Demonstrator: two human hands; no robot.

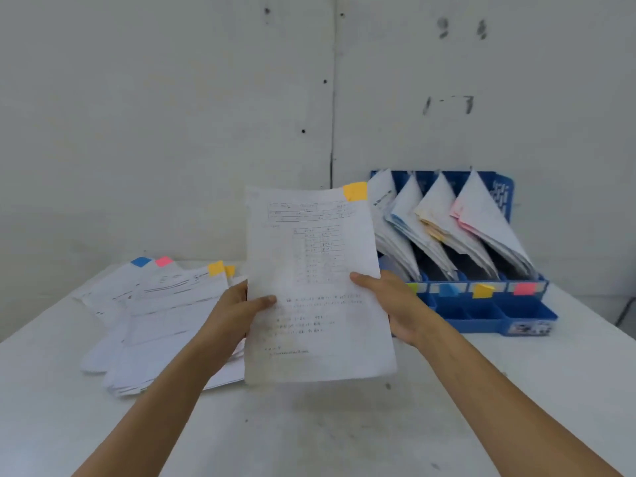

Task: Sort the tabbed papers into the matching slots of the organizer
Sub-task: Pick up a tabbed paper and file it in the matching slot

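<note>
paper with an orange tab at its top right corner is up in front of me, above the table, held upright between both hands. my left hand pinches its left edge, thumb on the printed face, fingers behind. my right hand grips the right edge the same way. the organizer stands to the right by the wall, its four slots full of leaning sheets, with green, blue, orange and pink labels along the front. the paper overlaps the leftmost slot in my view; i can't tell if they touch. on the left of the table lies a loose pile with blue, pink and orange tabs at its far end.
</note>
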